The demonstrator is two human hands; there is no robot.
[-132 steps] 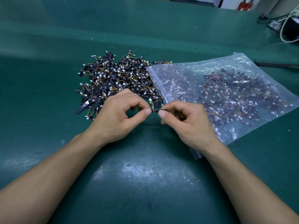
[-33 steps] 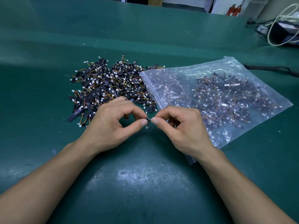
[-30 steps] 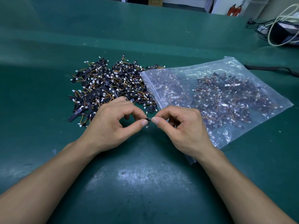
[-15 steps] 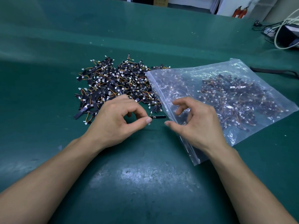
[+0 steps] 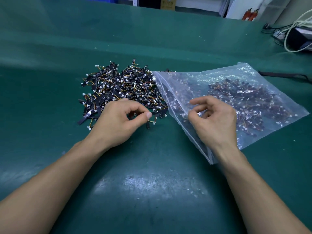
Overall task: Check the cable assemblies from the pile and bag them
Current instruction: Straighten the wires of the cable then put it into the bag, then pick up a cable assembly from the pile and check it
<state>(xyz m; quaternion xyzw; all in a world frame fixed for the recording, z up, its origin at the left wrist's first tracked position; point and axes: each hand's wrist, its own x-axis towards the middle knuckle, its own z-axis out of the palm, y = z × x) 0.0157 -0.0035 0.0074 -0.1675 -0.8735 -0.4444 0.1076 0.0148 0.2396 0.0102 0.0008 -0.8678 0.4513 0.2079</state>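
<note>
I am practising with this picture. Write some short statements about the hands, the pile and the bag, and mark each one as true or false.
1. The left hand pinches one assembly. True.
2. The bag is empty. False: it already holds many assemblies.
3. The pile lies to the left of the bag. True.
4. The right hand rests on the pile. False: it is over the bag, near its open edge.
5. The bag is made of brown paper. False: it is clear plastic, and its contents show through.
</note>
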